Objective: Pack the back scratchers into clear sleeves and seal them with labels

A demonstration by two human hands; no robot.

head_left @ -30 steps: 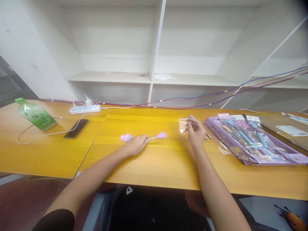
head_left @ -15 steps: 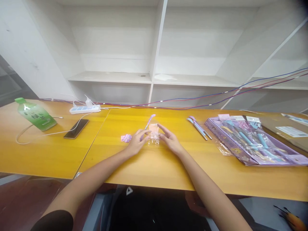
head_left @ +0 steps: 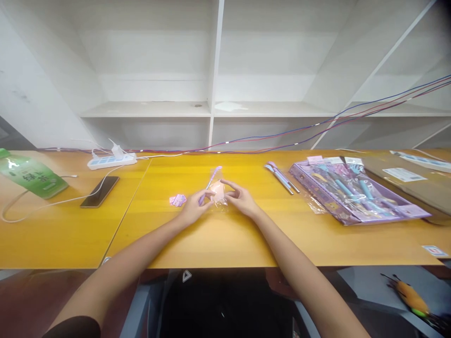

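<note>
Between my hands is a small clear plastic packet (head_left: 218,190) with a pale pink-orange piece in it. My left hand (head_left: 193,206) is closed, thumb and fingers at the packet's left edge. My right hand (head_left: 242,199) pinches the right edge, its index finger stretched along the top corner. Just behind the packet lies a slim stick (head_left: 213,177) with a purple top and silver shaft, partly hidden by my left fingers. Left of my left hand are small pink-purple printed cards (head_left: 178,200). What the pale piece is, I cannot make out.
At right are several pen-like sticks (head_left: 282,178) and a purple box (head_left: 338,213) of wrapped items, beside a cardboard piece (head_left: 384,183). To the left are a phone (head_left: 100,191), a green bottle (head_left: 33,173) and a power strip (head_left: 112,160). Cables (head_left: 260,136) run along the back.
My view has turned slightly right, so things on the table appear further left. The packet now tilts between my hands, and my fingers have closed in on its edges.
</note>
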